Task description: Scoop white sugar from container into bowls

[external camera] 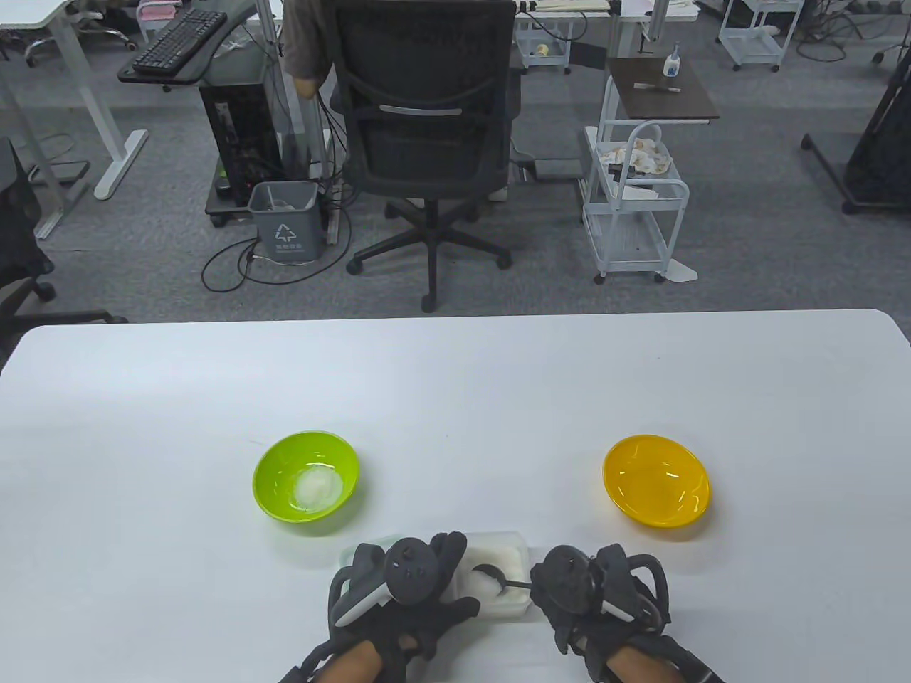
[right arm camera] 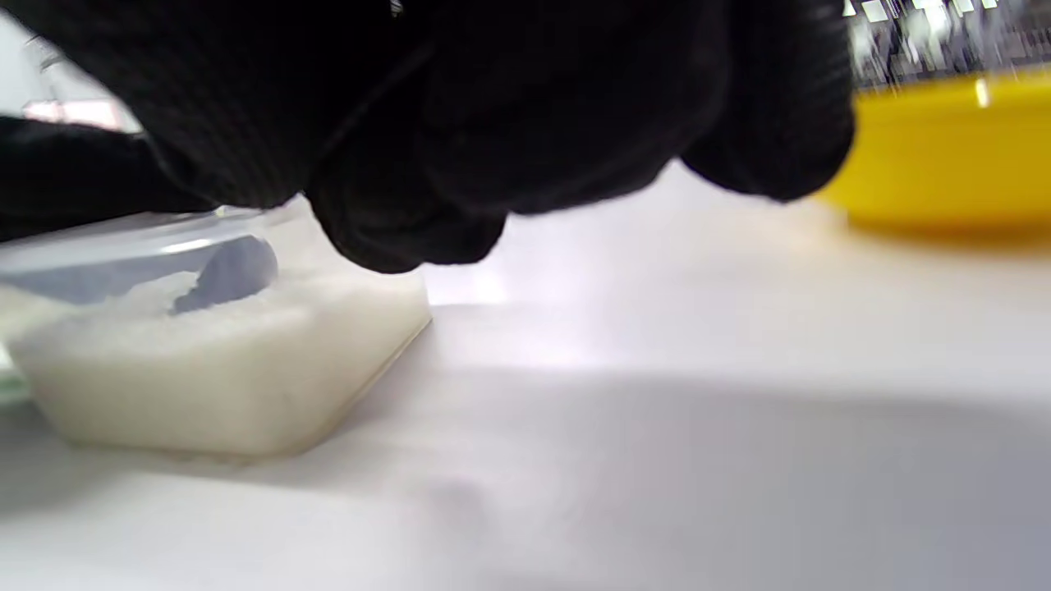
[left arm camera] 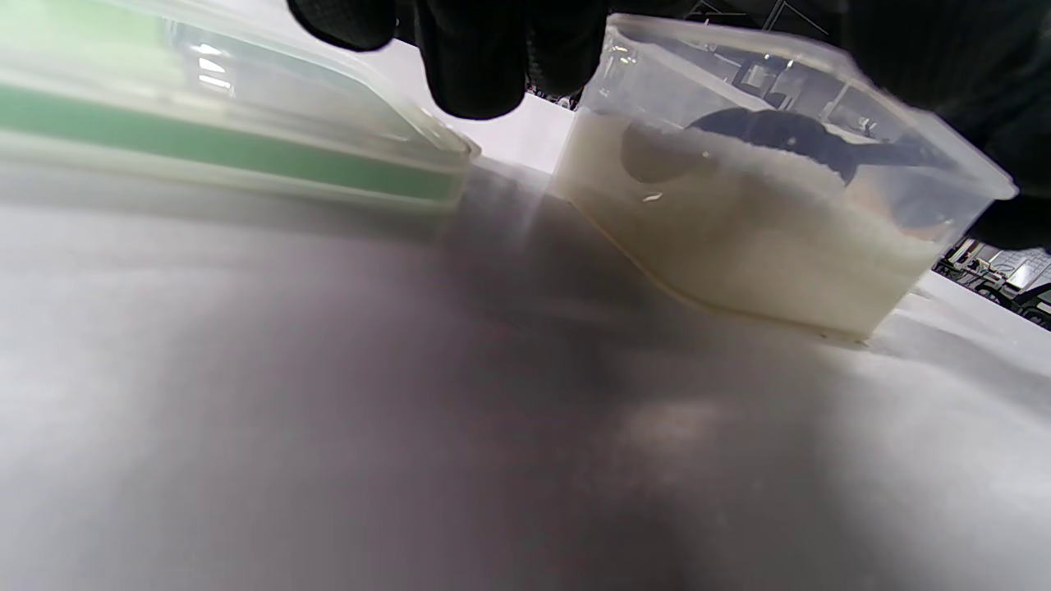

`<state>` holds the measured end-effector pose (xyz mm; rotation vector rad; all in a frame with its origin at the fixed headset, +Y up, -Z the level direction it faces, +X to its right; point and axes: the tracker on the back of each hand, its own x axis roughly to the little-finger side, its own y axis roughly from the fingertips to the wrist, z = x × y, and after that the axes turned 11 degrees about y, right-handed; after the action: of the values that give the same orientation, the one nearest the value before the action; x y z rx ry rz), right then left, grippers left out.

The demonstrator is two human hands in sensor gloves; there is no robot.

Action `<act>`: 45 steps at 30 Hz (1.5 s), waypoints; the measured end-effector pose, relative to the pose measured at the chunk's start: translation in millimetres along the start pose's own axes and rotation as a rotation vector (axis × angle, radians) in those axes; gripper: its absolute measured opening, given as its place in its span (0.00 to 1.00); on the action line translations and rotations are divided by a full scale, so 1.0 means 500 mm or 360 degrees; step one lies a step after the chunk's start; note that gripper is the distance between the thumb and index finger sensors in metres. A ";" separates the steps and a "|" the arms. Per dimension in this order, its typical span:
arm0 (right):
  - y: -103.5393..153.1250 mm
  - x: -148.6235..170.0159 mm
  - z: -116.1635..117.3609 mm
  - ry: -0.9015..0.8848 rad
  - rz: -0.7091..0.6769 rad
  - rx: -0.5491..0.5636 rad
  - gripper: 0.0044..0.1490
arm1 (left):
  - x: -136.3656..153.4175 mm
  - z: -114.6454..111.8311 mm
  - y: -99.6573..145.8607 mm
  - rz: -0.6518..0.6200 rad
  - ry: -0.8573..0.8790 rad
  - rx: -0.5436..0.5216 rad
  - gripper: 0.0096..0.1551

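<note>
A clear plastic container (external camera: 507, 546) of white sugar (left arm camera: 739, 238) stands at the table's near edge. My left hand (external camera: 420, 569) rests its fingers (left arm camera: 480, 57) on the container's left rim. My right hand (external camera: 583, 583) grips the handle of a dark spoon (external camera: 491, 575), whose bowl lies in the sugar with sugar on it; the spoon also shows through the wall in the left wrist view (left arm camera: 772, 135) and the right wrist view (right arm camera: 226, 275). A green bowl (external camera: 305, 475) at left holds a small heap of sugar. A yellow bowl (external camera: 656, 481) at right shows no sugar.
The container's lid (left arm camera: 222, 139), clear with a green band, lies just left of the container. The white table (external camera: 455, 384) stretches far beyond the bowls. An office chair (external camera: 427, 135) and a cart (external camera: 633, 206) stand beyond the far edge.
</note>
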<state>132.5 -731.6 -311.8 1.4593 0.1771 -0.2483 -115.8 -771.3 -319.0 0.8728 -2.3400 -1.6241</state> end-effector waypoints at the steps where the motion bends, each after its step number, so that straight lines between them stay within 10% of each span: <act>1: -0.005 0.013 0.006 -0.0149 0.0050 -0.0086 0.26 | 0.000 0.000 0.000 0.0000 0.0002 0.0001 0.55; 23: -0.016 0.113 0.024 -0.0890 0.0269 -0.0317 0.26 | 0.000 -0.001 0.001 0.0005 0.0023 0.0005 0.55; 37: 0.021 0.301 -0.011 -0.1084 0.0893 0.0029 0.26 | 0.001 0.000 0.002 0.0008 0.0025 0.0003 0.55; 45: 0.043 0.365 -0.009 -0.0738 0.1370 0.0268 0.26 | 0.001 0.000 0.002 0.0008 0.0025 0.0004 0.55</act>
<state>313.9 -735.8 -340.9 1.4755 -0.8513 0.1127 -116.5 -771.2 -318.1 0.8759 -2.3327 -1.6068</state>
